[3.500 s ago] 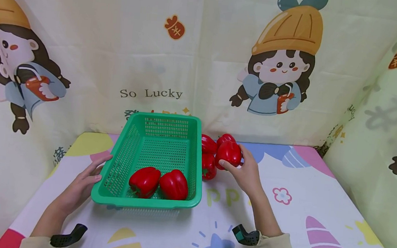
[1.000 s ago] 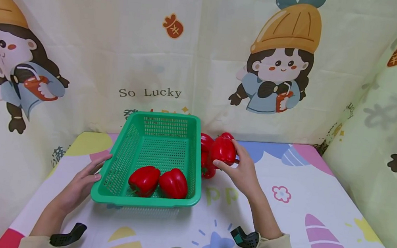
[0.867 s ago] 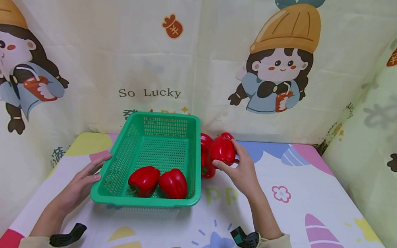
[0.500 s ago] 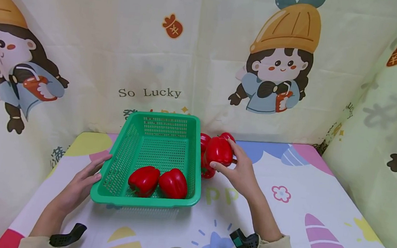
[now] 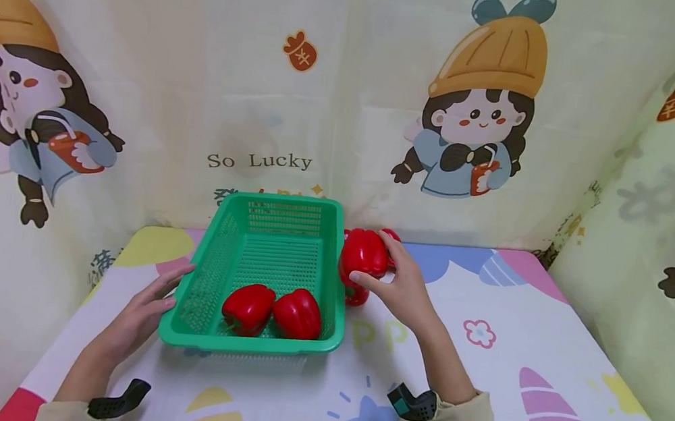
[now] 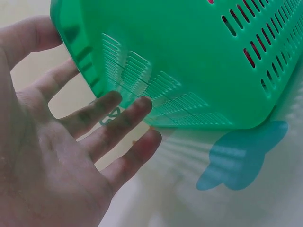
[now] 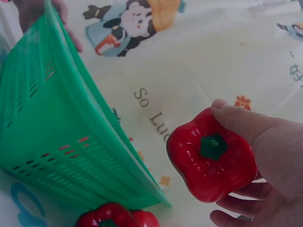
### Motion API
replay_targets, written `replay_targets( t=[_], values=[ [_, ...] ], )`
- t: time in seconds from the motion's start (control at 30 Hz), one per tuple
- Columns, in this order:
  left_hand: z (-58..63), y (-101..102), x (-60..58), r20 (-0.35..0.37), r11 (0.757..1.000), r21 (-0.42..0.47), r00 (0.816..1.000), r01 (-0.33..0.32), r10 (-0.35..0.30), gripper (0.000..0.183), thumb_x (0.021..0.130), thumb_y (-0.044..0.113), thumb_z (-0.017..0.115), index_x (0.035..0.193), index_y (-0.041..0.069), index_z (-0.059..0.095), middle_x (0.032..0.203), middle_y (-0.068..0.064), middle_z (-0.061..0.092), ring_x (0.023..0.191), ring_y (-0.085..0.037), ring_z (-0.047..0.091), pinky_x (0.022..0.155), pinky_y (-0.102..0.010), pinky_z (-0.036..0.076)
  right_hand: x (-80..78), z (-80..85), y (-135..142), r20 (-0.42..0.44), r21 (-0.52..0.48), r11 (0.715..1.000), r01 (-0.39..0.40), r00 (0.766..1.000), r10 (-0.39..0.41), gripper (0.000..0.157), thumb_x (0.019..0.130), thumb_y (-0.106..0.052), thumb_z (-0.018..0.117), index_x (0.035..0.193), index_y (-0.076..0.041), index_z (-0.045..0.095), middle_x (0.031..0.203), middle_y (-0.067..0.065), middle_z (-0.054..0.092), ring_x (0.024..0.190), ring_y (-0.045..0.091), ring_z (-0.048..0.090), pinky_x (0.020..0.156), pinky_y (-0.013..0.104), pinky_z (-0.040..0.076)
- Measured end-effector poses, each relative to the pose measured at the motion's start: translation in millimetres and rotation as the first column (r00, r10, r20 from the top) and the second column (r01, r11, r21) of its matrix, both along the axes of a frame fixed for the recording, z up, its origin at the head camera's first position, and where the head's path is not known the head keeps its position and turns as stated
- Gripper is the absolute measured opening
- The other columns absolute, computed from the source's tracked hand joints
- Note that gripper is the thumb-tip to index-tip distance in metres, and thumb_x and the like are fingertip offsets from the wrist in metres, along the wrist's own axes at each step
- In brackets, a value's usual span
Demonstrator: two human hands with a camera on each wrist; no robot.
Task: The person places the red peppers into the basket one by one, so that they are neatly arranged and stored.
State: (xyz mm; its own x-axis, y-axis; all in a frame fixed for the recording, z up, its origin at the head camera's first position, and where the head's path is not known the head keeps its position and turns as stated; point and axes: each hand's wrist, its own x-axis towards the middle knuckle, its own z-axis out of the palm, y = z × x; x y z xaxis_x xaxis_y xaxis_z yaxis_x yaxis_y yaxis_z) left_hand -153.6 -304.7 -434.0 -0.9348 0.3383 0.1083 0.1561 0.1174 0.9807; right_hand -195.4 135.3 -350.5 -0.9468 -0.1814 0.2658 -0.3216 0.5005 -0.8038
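A red bell pepper (image 5: 365,256) is pinched between the thumb and fingers of my right hand (image 5: 406,288), just right of the green plastic basket (image 5: 248,344). In the right wrist view the held pepper (image 7: 208,156) shows its green stem end, raised above other peppers. My left hand (image 5: 138,317) lies against the basket's left side. Seen from the left wrist, the left hand's fingers (image 6: 125,127) are spread and fairly straight along the outer wall. Inside the basket, two red bell peppers, a left one (image 5: 247,310) and a right one (image 5: 298,314), lie at the near end.
More red bell peppers stand behind and below the held one, partly hidden; a near one (image 5: 356,296) shows beside the basket. The table has a printed cloth (image 5: 455,378). A printed cloth wall (image 5: 372,105) rises right behind the basket.
My right hand has carried the held pepper leftward, closer to the basket's right rim. My left hand, the basket and the two peppers in it stay in place.
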Motion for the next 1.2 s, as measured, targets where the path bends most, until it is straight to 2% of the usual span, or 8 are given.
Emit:
replay_targets(
  t=[0.17, 0.53, 0.73, 1.0, 1.2],
  values=[
    [1.6, 1.1, 0.2, 0.012, 1.0, -0.011, 1.0, -0.004, 0.004, 0.052, 0.104, 0.018, 0.032, 0.154, 0.014, 0.021, 0.158, 0.006, 0.017, 0.128, 0.014, 0.026, 0.096, -0.008, 0.035, -0.6, 3.0, -5.8, -0.028, -0.009, 1.0, -0.015, 0.999, 0.015, 0.081, 0.078, -0.037, 0.079, 0.147, -0.025, 0.038, 0.143, 0.003, 0.045, 0.126, 0.028, 0.047, 0.084, 0.045, 0.056],
    [3.7, 2.2, 2.1, 0.037, 1.0, -0.019, 0.999, -0.012, 0.012, 0.052, 0.104, 0.02, 0.032, 0.155, 0.017, 0.019, 0.159, 0.007, 0.017, 0.127, 0.013, 0.026, 0.095, -0.008, 0.035, -4.0, 4.6, -13.8, -0.018, -0.023, 0.999, -0.037, 0.999, 0.037, 0.081, 0.077, -0.038, 0.079, 0.147, -0.029, 0.038, 0.141, 0.0, 0.046, 0.126, 0.027, 0.046, 0.083, 0.045, 0.056],
    [3.4, 1.9, 1.3, 0.038, 1.0, -0.011, 0.999, -0.002, 0.003, 0.053, 0.104, 0.02, 0.031, 0.155, 0.017, 0.018, 0.16, 0.004, 0.014, 0.127, 0.014, 0.028, 0.095, -0.01, 0.036, -4.7, 4.7, -16.3, -0.014, -0.035, 0.998, -0.045, 0.999, 0.044, 0.082, 0.076, -0.038, 0.08, 0.146, -0.029, 0.038, 0.14, -0.001, 0.046, 0.126, 0.025, 0.047, 0.082, 0.044, 0.057],
    [1.1, 2.2, 1.7, 0.018, 1.0, 0.001, 1.0, 0.013, -0.013, 0.053, 0.104, 0.018, 0.03, 0.155, 0.017, 0.018, 0.159, 0.007, 0.018, 0.127, 0.014, 0.031, 0.095, -0.011, 0.038, -5.3, 3.0, -18.7, -0.009, -0.033, 0.999, -0.043, 0.999, 0.042, 0.084, 0.075, -0.037, 0.081, 0.146, -0.03, 0.037, 0.14, -0.001, 0.046, 0.126, 0.025, 0.046, 0.082, 0.044, 0.057],
    [1.4, 1.2, 0.6, 0.021, 1.0, -0.01, 1.0, -0.002, 0.002, 0.052, 0.104, 0.019, 0.03, 0.155, 0.017, 0.018, 0.158, 0.007, 0.019, 0.127, 0.014, 0.033, 0.095, -0.012, 0.039, -6.8, 1.5, -21.1, -0.004, -0.031, 0.999, -0.045, 0.999, 0.045, 0.083, 0.077, -0.038, 0.08, 0.147, -0.028, 0.037, 0.14, -0.001, 0.046, 0.124, 0.025, 0.048, 0.081, 0.042, 0.057]
  ],
)
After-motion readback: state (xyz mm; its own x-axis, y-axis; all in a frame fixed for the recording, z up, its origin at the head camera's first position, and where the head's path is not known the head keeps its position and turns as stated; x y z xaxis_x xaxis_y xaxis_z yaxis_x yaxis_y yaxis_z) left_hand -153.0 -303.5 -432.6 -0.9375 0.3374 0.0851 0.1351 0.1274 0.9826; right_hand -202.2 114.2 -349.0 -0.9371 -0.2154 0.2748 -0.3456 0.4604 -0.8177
